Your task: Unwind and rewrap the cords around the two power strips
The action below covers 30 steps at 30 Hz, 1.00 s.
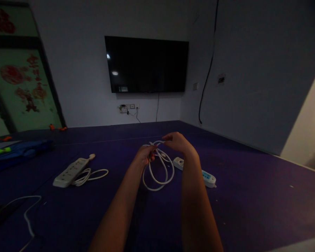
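A white power cord hangs in several loose loops from my left hand, whose fingers are closed around the gathered strands. My right hand is just to the right and a little higher, its thumb and fingers bent around the cord at the top of the loops. Behind my right forearm lies a white power strip with blue sockets, its middle hidden by the arm. Whether the cord joins this strip cannot be seen.
On the purple floor to the left lies another white power strip with its cord bundled beside it. A thin white cable curves at lower left, near blue cloth. A television hangs on the far wall; a black cable dangles at right.
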### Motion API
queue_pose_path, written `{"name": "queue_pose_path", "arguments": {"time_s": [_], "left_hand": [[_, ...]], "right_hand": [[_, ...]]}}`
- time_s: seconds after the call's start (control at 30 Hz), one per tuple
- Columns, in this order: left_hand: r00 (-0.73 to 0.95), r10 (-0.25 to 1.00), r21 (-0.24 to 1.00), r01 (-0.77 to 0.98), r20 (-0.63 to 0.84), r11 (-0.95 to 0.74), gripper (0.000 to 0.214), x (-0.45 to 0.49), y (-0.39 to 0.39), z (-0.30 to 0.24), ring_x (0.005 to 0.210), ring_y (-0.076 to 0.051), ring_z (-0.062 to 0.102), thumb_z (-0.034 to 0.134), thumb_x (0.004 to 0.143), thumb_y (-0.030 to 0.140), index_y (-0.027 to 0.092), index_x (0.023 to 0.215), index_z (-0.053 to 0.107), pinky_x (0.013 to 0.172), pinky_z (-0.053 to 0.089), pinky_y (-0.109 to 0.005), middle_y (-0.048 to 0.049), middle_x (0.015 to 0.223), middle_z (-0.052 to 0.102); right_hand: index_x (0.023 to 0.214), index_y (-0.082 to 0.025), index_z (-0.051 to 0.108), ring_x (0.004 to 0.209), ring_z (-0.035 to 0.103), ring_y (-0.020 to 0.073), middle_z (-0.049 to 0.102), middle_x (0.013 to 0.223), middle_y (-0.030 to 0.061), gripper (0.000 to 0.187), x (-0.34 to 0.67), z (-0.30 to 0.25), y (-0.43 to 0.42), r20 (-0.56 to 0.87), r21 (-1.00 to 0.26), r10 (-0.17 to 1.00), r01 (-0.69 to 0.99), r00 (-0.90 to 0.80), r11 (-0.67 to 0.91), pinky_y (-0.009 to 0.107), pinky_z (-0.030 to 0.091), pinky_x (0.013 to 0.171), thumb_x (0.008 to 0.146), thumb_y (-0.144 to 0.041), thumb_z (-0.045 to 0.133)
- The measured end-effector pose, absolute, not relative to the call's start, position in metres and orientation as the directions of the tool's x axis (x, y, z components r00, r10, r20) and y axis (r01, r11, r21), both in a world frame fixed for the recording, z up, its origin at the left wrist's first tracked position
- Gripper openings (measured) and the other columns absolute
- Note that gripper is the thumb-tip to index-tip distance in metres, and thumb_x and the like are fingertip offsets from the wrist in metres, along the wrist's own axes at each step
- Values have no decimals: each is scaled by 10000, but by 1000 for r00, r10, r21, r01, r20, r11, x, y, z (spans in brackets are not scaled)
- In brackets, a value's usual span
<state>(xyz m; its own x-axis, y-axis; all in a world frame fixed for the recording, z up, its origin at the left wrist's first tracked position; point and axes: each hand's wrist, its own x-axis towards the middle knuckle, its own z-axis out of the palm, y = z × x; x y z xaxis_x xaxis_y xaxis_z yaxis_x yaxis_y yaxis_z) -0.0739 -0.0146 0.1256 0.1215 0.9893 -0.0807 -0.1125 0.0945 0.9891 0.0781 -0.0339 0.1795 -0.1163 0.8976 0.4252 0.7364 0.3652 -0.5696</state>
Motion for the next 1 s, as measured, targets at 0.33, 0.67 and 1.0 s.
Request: {"name": "queue_pose_path", "arguments": {"time_s": [0.33, 0.67, 1.0], "left_hand": [[124, 992, 999, -26, -24, 28, 157, -79, -17, 124, 334, -44, 414, 664, 677, 159, 141, 629, 516, 383, 330, -174, 65, 445, 470], [160, 986, 995, 97, -45, 30, 133, -75, -21, 124, 369, -71, 492, 691, 695, 193, 127, 704, 576, 385, 336, -179, 24, 513, 566], [150, 988, 999, 22, -37, 34, 143, -80, -21, 127, 361, -55, 452, 660, 690, 165, 130, 618, 542, 379, 312, -165, 43, 442, 495]], "right_hand": [[635, -128, 693, 526, 549, 129, 633, 569, 57, 278, 75, 166, -19, 229, -703, 972, 683, -47, 198, 218, 343, 506, 823, -295, 574], [1036, -40, 638, 569, 625, 163, 680, 890, 208, 442, 82, 157, -3, 156, -911, 950, 410, 270, 33, 222, 412, 433, 938, -278, 279], [922, -77, 689, 527, 573, 122, 700, 784, 120, 369, 82, 159, -5, 191, -893, 962, 441, 197, 87, 195, 366, 443, 884, -335, 428]]}}
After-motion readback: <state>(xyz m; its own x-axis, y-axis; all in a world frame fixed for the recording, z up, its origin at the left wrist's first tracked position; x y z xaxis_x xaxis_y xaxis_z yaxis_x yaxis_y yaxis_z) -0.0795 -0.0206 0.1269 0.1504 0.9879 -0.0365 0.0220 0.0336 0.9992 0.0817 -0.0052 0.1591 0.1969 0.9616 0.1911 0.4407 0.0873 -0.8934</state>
